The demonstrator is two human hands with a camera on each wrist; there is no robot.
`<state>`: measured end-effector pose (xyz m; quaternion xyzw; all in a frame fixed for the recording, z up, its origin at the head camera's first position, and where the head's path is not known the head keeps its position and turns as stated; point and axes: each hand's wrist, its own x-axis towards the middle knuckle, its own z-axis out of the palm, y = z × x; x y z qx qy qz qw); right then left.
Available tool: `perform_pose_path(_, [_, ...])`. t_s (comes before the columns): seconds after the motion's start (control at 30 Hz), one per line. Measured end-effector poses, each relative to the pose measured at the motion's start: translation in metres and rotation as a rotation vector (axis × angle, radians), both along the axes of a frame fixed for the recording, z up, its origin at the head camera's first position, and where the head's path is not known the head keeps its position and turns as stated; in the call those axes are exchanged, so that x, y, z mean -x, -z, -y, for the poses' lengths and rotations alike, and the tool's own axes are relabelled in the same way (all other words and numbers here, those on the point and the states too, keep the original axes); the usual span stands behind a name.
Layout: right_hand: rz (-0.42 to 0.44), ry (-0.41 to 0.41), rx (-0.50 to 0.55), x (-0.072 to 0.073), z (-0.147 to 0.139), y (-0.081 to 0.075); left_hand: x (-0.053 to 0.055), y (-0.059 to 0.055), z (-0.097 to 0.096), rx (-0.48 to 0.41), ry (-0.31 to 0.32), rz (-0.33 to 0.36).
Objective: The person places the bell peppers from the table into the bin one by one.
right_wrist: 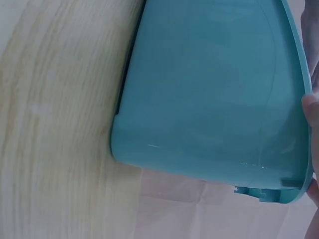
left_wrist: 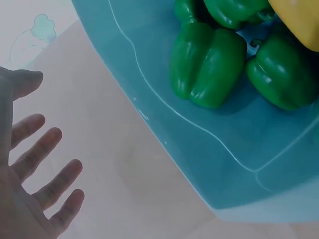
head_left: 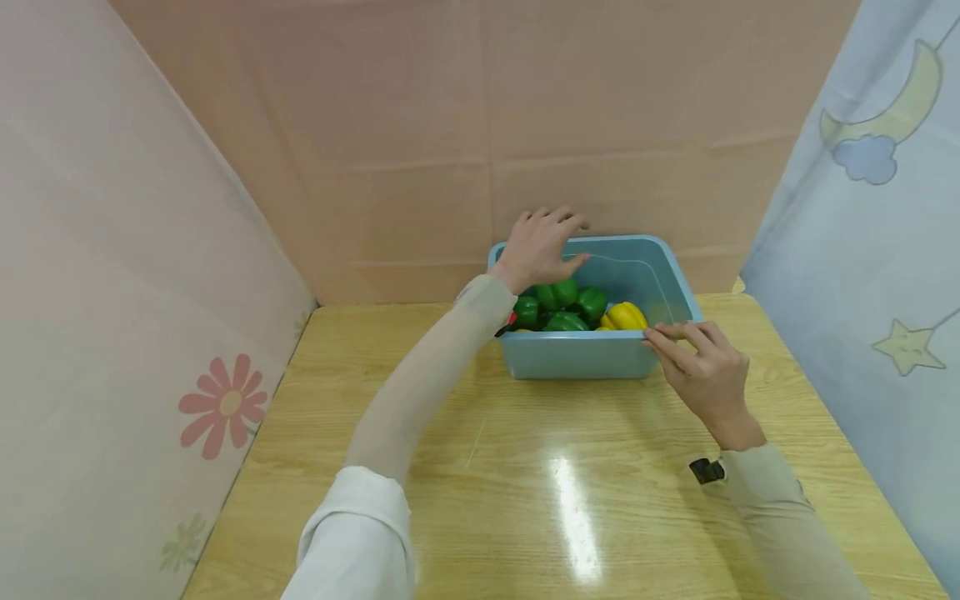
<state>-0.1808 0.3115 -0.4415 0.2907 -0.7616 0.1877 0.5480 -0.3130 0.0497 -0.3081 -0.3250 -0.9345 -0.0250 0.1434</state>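
A blue plastic bin (head_left: 577, 358) stands at the back of the table, with several green bell peppers (head_left: 592, 303) and a yellow bell pepper (head_left: 625, 316) inside. My left hand (head_left: 536, 246) is over the bin's back left corner, its fingers spread and holding nothing. In the left wrist view that hand (left_wrist: 35, 184) appears beside the bin's edge, apart from the green pepper (left_wrist: 207, 64). At the front right corner my right hand (head_left: 705, 367) pinches the bin's rim between thumb and fingers. The right wrist view shows the bin's outer wall (right_wrist: 209, 94), with only part of the hand at the right edge.
The bin sits on a wooden table (head_left: 525, 467), close to a plain tan cloth (head_left: 375, 150) behind it. Patterned cloth walls rise on the left (head_left: 135, 250) and right (head_left: 847, 242). My left forearm (head_left: 423, 392) reaches across the table in front.
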Motion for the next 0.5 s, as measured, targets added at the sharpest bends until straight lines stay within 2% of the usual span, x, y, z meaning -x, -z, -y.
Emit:
perform_pose_path(0.27, [0.043,-0.068,-0.049,0.006,-0.008,-0.008,-0.005,-0.001,0.021,-0.007,-0.038,0.014])
perform_pose_path(0.5, [0.132,-0.1,-0.126,0.007,-0.018,-0.015,-0.007,0.001,0.047,-0.033,-0.056,0.034])
